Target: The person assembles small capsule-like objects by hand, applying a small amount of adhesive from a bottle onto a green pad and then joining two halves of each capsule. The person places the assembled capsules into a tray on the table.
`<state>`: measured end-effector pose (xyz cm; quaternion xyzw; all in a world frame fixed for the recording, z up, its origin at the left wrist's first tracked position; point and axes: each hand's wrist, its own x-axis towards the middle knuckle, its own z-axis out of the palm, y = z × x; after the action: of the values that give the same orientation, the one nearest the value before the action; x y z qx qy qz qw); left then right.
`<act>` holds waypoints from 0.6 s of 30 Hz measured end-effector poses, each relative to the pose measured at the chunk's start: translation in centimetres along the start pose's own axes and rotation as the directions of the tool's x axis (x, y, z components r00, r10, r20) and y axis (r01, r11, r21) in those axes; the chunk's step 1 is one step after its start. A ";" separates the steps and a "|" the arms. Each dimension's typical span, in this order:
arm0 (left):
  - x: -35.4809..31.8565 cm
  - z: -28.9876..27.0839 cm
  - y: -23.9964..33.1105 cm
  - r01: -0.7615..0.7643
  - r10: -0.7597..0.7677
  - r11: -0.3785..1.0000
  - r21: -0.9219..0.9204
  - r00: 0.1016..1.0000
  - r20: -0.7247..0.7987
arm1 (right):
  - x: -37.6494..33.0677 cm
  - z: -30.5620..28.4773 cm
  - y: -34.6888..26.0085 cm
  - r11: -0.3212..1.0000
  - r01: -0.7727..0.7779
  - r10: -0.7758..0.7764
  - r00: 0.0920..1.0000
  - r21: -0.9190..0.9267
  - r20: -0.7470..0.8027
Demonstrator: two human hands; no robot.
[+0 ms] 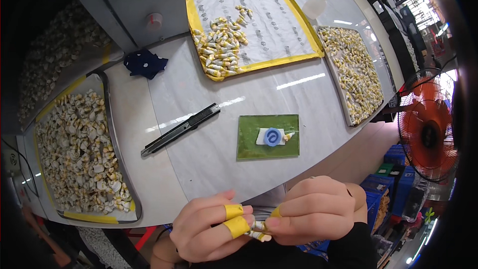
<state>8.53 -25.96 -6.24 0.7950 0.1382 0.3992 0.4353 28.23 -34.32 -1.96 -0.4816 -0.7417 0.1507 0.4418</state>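
Surface: pale grey worktable (259, 94), a fan (427, 127) off its right edge.
Left hand (211, 229): near edge, curled, yellow tape on two fingers (235, 219), pinching one end of the small piece.
Right hand (316, 214): closed around the other end of it, thumb and forefinger together.
Small piece (259, 229): white-and-yellow, held between both hands below the table's near edge; mostly hidden.
Handling: looks very light, tiny and probably easy to drop or crush; best gripped by fingertips at its ends.
Around: left tray (124, 179) heaped with like pieces; far tray with yellow rim (191, 12); right tray (348, 114); utility knife (180, 129); green mat (249, 144) with blue ring (272, 137).
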 end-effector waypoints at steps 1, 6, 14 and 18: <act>-0.1 -0.2 -0.3 -0.017 0.017 1.000 -0.004 0.998 0.058 | 0.0 0.0 0.0 0.997 -0.043 0.042 0.999 0.069 0.009; -1.2 0.8 0.1 0.400 -0.457 0.422 -0.814 0.869 0.190 | 1.1 0.0 1.2 0.933 -0.142 0.146 0.989 0.329 0.013; -1.3 1.0 -0.2 0.402 -0.461 0.147 -0.904 0.836 0.297 | 0.1 0.8 1.5 0.968 0.013 -0.021 0.999 0.252 0.029; -1.1 1.1 -0.3 0.416 -0.453 0.176 -0.892 0.839 0.302 | 0.1 1.0 1.2 0.986 0.109 -0.106 0.994 0.126 -0.028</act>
<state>8.67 -27.05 -7.42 0.3134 0.1084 0.2751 0.9024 28.16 -33.39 -3.24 -0.4134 -0.7508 0.1686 0.4868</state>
